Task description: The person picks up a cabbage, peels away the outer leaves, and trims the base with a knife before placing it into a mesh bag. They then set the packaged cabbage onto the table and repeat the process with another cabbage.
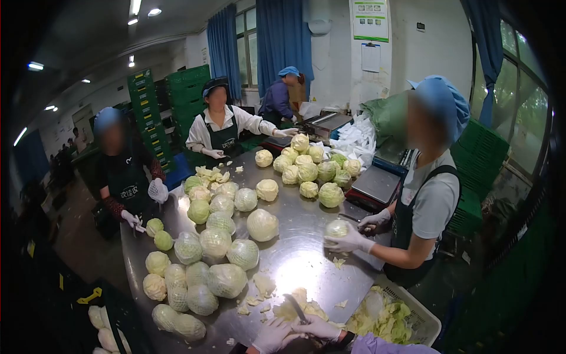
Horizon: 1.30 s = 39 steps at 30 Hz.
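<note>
At the bottom edge, my right hand (319, 328), in a white glove, is closed around a knife (296, 309). The curved blade points up and to the left over loose cabbage leaves (311, 308). Just left of it, my left hand (273, 336), also gloved, has its fingers stretched out and slightly apart, with nothing visible in it. What lies beneath the two hands is partly hidden. Up and to the left, many cabbages (227, 280) lie on the steel table (295, 248), several of them in white foam netting.
A white basket (433, 321) of trimmed leaves stands at the table's lower right. On the right, a co-worker holds a cabbage (338, 228) and a knife. Other co-workers stand across and at the left. Unwrapped cabbages (308, 172) are piled near a scale (375, 182). Green crates (144, 112) are stacked behind.
</note>
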Available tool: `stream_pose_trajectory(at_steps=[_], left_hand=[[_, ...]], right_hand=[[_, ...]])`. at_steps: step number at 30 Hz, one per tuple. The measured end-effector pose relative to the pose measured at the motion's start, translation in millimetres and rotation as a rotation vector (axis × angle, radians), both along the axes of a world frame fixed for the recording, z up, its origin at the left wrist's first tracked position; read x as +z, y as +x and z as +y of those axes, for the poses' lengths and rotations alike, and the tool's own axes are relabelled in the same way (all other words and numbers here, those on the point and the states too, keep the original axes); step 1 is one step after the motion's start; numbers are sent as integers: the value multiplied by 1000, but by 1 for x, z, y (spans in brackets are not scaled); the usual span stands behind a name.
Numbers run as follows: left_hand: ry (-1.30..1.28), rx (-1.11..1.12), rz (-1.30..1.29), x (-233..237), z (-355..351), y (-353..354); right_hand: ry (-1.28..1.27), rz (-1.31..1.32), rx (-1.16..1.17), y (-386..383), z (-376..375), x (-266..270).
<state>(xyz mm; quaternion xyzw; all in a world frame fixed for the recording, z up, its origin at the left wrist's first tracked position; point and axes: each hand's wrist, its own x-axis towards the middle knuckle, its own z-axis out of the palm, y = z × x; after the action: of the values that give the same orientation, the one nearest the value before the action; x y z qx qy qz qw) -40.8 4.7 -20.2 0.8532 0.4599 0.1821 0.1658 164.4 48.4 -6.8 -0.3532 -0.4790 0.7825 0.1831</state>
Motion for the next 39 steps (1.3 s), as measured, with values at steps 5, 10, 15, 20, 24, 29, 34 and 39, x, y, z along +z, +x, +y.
stream_pose_trajectory(at_steps=[5,10,15,20,24,29,34,39], left_hand=[[211,2,-300,21,20,-15],[230,721,-837,2,4,-21],[-354,1058,-1176,-34,-83,-11],[-900,1072,-1781,3,-102,-7],[-1055,947,-1958,-41,-109,-30],[-1001,944,-1979,-30,-110,-29],[-979,794,-1991,-36,-107,-29],[-798,548,-1803,-9,-79,-25]], right_hand=[[128,-230,-52,-10,17,48],[663,-237,90,-25,22,-38],[468,-304,-40,-33,3,-23],[854,-228,143,-37,-42,5],[923,-249,89,-50,-40,3],[871,-435,-19,-33,-19,-51],[779,-258,-118,-52,-24,-30],[299,-358,-179,-26,7,-77]])
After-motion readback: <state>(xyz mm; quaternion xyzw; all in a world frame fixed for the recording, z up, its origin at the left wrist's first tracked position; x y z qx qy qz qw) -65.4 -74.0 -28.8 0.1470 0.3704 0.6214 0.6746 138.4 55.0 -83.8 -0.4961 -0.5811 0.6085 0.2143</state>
